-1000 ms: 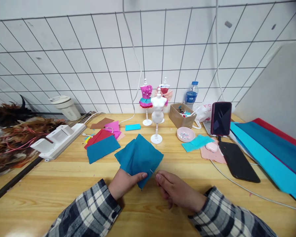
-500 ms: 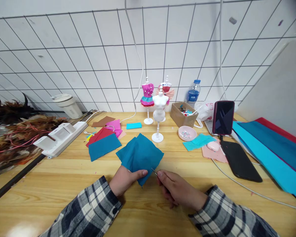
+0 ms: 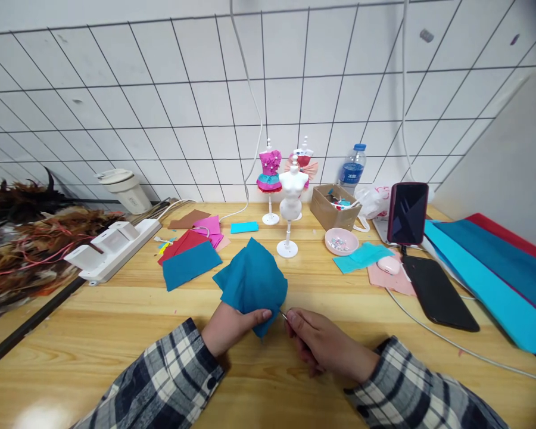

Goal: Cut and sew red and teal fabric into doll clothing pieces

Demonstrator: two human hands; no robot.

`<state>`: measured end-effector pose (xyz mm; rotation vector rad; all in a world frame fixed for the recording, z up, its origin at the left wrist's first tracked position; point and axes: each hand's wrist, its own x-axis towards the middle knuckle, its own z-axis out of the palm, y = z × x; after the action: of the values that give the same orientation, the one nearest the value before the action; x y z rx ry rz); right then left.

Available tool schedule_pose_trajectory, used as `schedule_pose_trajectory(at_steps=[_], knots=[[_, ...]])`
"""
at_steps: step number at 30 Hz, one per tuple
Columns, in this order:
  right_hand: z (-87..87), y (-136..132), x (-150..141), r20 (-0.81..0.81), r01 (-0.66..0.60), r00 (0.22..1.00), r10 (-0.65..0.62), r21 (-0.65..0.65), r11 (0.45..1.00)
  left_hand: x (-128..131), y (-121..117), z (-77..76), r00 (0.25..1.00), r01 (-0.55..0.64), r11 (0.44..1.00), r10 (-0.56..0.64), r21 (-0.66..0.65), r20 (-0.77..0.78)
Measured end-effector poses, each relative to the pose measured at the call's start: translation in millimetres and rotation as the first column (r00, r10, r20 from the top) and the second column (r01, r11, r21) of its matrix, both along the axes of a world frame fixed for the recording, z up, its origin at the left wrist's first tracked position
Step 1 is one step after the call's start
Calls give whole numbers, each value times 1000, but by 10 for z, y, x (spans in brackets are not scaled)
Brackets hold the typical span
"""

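My left hand (image 3: 232, 330) is closed on a piece of teal cloth (image 3: 252, 277), thumb on top and the other fingers hidden beneath it. The cloth stands up in soft folds, with one corner pointing down past the thumb. My right hand (image 3: 324, 342) grips a slim pointed metal tool (image 3: 284, 316), its tip at the cloth's lower right edge. Most of the tool is hidden in my fingers, so its exact kind is unclear. Beyond the cloth stands a bare white mini dress form (image 3: 293, 193).
Behind are a mini form in a pink dress (image 3: 269, 173), a cardboard box (image 3: 333, 208) and a water bottle (image 3: 352, 168). A pink bead bowl (image 3: 342, 241) and phone (image 3: 408, 213) stand right. Leftward lie a flat teal piece (image 3: 192, 266) and a power strip (image 3: 120, 253).
The teal cloth's right corner, spread out flat and pointed before, now shows as a rounded, bent edge. The tool's tip has gone from over the cloth to its edge. The view has shifted slightly.
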<state>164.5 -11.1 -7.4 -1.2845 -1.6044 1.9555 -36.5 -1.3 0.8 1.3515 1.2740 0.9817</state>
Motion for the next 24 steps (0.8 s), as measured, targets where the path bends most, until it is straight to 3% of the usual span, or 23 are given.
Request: schedule_pose_trajectory(at_steps=[8, 19, 24], knots=[[67, 19, 5, -41, -11, 999, 9, -32, 999, 3, 0, 8, 1000, -2, 1000, 2, 16, 5], [32, 12, -16, -61, 16, 998, -17, -18, 1000, 48, -52, -8, 989, 86, 995, -77, 60, -130], [51, 5, -22, -49, 38, 998, -41, -54, 998, 53, -38, -1, 993, 29, 999, -24, 40, -114]])
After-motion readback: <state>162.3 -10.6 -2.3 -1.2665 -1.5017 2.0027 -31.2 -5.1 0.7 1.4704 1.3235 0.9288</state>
